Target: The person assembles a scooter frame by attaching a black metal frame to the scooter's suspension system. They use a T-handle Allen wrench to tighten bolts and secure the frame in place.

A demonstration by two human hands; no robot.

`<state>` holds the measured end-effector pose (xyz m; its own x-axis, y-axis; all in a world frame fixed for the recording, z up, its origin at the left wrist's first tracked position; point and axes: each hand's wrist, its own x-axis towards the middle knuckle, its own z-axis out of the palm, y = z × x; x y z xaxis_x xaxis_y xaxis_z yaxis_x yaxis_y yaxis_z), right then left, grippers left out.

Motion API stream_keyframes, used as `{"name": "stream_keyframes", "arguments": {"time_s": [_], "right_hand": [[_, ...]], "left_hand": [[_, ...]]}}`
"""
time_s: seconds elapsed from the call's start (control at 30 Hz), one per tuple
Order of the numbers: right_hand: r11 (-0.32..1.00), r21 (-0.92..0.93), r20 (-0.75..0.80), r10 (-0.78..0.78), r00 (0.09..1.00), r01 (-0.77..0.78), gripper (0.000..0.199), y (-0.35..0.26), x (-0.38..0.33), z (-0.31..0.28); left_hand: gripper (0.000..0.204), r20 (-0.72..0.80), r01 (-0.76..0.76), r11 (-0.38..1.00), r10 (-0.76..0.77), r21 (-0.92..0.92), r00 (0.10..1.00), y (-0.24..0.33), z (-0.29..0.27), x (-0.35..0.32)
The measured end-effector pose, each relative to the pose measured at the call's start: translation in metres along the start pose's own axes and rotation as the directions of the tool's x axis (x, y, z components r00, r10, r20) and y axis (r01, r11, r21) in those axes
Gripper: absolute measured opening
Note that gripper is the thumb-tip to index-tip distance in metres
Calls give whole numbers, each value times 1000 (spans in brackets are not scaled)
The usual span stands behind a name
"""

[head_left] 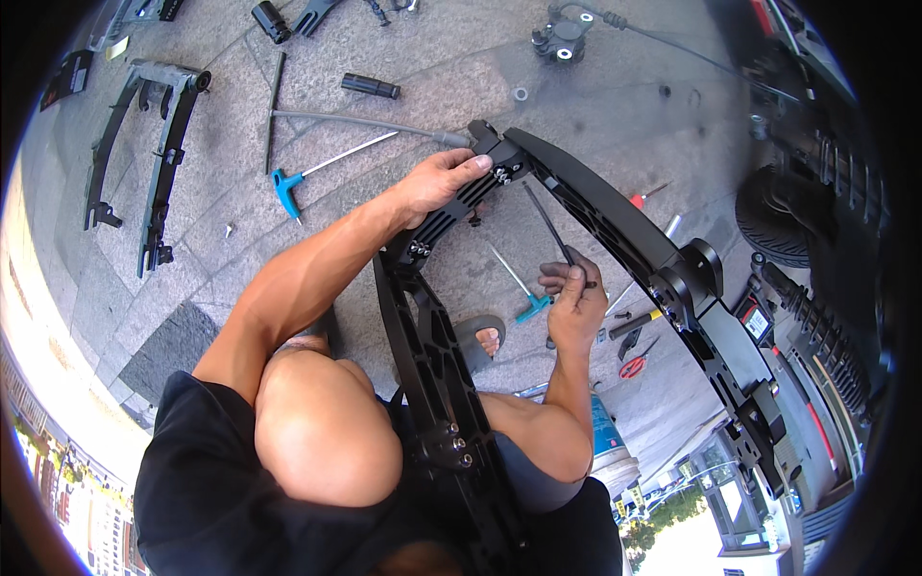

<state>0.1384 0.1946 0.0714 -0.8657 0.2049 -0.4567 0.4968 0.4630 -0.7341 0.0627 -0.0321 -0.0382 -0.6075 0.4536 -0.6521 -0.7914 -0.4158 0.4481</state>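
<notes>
Bracing a black swingarm-like frame (437,384) across the lap, apex pointing away over the paving (432,77). Right hand (576,298), fingers closed round a long thin black hex key (549,226), tip aimed at the bolts (499,175) near the apex. Left hand (444,180) clamped over that apex, fingers curled on top. Best kept square to the bolt head, frame held steady. Bolt sockets too small to read; key tip's seating unclear; frame's far arm cut off at right. Beyond, blue T-handle wrench (288,184).
</notes>
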Motion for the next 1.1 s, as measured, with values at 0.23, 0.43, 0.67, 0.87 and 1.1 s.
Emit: {"name": "stream_keyframes", "arguments": {"time_s": [0.23, 0.43, 0.67, 0.87, 1.1], "right_hand": [[895, 350, 162, 232, 959, -276, 33, 7, 11, 6], [830, 383, 206, 351, 914, -405, 31, 4, 16, 15], [771, 473, 174, 393, 903, -427, 30, 2, 13, 10], [859, 321, 125, 379, 917, -399, 29, -10, 15, 12], [582, -533, 392, -474, 789, 614, 54, -34, 20, 0]], "left_hand": [[39, 27, 7, 999, -7, 32, 1000, 0, 0, 0], [40, 33, 4, 999, -5, 44, 999, 0, -2, 2], [41, 35, -8, 1000, 8, 8, 999, 0, 0, 1], [42, 21, -4, 1000, 4, 19, 1000, 1, 1, 0], [43, 35, 12, 1000, -13, 18, 999, 0, 0, 0]]}}
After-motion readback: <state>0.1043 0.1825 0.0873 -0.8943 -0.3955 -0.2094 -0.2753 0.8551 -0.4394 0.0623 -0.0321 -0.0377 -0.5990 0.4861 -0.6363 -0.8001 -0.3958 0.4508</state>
